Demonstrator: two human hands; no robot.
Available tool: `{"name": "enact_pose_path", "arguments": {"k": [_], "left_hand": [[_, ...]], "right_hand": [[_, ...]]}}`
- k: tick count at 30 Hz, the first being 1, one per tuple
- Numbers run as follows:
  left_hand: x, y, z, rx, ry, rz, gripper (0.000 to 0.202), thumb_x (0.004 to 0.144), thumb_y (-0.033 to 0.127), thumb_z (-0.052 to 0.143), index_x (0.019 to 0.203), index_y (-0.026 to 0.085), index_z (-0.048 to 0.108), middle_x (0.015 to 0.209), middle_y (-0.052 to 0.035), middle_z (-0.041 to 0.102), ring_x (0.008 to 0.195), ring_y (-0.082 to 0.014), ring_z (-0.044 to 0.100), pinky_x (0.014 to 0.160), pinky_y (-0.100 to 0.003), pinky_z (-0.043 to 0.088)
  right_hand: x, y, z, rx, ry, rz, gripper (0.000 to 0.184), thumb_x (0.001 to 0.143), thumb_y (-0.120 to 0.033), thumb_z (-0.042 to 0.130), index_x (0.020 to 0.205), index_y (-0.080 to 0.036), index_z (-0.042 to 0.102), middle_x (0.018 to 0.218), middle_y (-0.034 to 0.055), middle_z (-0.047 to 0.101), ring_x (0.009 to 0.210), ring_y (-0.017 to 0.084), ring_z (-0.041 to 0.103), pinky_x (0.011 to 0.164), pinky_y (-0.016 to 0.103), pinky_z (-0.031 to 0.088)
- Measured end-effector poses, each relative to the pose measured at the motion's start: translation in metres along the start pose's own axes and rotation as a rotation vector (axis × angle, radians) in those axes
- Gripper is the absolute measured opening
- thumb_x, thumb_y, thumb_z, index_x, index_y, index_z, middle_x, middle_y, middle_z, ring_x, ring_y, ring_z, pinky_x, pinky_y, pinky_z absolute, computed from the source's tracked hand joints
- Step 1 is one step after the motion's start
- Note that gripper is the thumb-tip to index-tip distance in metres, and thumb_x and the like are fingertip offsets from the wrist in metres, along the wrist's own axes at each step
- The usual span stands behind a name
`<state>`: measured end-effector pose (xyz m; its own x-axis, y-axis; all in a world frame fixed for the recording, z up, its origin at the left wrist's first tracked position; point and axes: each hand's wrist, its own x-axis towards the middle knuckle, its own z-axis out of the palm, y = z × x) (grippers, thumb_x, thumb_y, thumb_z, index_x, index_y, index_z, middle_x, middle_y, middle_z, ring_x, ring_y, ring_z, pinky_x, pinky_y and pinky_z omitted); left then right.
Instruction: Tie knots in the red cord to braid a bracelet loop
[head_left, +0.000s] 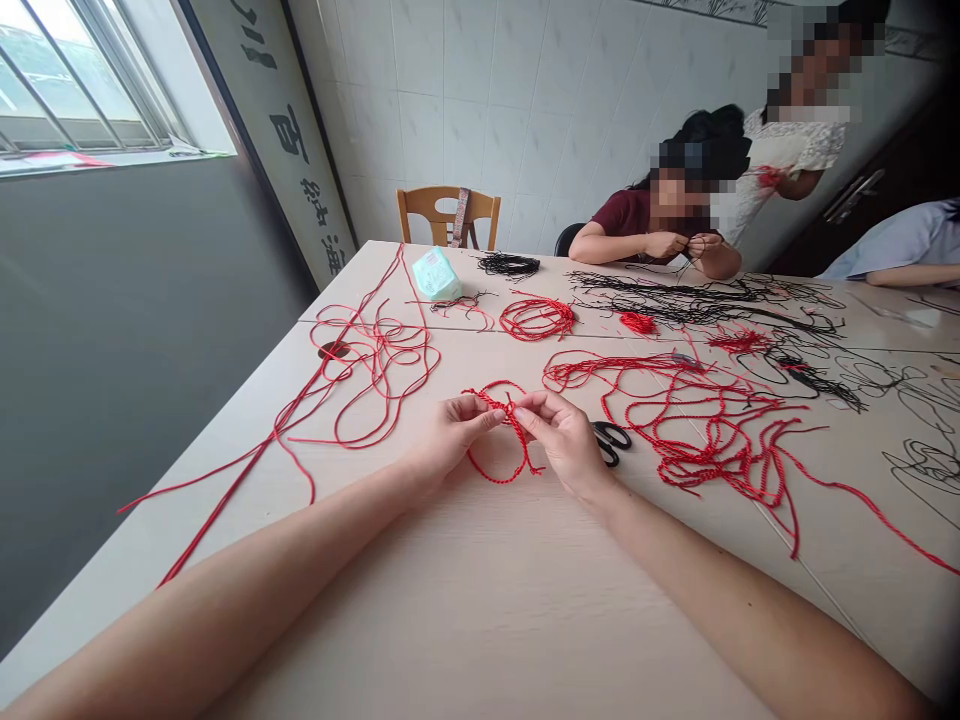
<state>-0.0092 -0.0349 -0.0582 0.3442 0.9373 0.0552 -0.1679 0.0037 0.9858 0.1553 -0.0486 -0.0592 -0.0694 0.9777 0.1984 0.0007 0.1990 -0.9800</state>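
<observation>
Near the middle of the table my two hands meet on a braided red cord (498, 481) that curves into a ring. My left hand (463, 428) pinches the cord between thumb and fingers on the left side. Close beside it, my right hand (559, 432) pinches the same cord, with a short end standing up between the fingertips. Another short end hangs below my right fingers. Exactly how the strands cross between the fingertips is too small to tell. Black-handled scissors (613, 440) lie just right of my right hand, partly hidden by it.
Loose red cords (375, 350) spread over the left of the table (480, 620). Tangled braided red cords (720, 450) lie right, a coiled red bundle (537, 317) and black cords (675, 295) farther back. A pale green packet (436, 274) stands near a wooden chair (450, 205). Other people are across the table.
</observation>
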Motion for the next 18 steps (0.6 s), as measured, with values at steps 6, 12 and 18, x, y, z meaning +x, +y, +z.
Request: {"name": "enact_pose_path", "arguments": {"k": [6, 12, 18], "left_hand": [[-0.0003, -0.0030, -0.0025, 0.183, 0.027, -0.006, 0.027, 0.075, 0.040, 0.062, 0.077, 0.013, 0.061, 0.076, -0.0037, 0.062, 0.069, -0.0127, 0.053, 0.066, -0.025, 0.039], [-0.0007, -0.0044, -0.0027, 0.324, -0.055, 0.066, 0.028, 0.079, 0.041, 0.057, 0.080, 0.013, 0.062, 0.074, -0.0033, 0.062, 0.067, -0.0132, 0.052, 0.063, -0.025, 0.039], [-0.0018, -0.0019, -0.0010, 0.684, -0.071, 0.204, 0.025, 0.086, 0.027, 0.044, 0.084, 0.017, 0.067, 0.081, -0.0053, 0.062, 0.075, -0.0161, 0.054, 0.070, -0.028, 0.040]], "right_hand": [[0.0012, -0.0001, -0.0025, -0.014, -0.041, -0.010, 0.025, 0.077, -0.034, 0.063, 0.097, -0.019, 0.062, 0.083, 0.0033, 0.066, 0.077, 0.016, 0.061, 0.073, 0.031, 0.050], [0.0017, 0.0014, -0.0038, -0.119, -0.011, 0.048, 0.024, 0.075, -0.040, 0.063, 0.085, -0.018, 0.064, 0.076, 0.0016, 0.063, 0.069, 0.014, 0.056, 0.061, 0.026, 0.048], [0.0032, 0.0004, -0.0051, -0.084, 0.011, 0.068, 0.026, 0.074, -0.041, 0.062, 0.084, -0.017, 0.060, 0.074, 0.0005, 0.057, 0.067, 0.012, 0.052, 0.057, 0.023, 0.046]]}}
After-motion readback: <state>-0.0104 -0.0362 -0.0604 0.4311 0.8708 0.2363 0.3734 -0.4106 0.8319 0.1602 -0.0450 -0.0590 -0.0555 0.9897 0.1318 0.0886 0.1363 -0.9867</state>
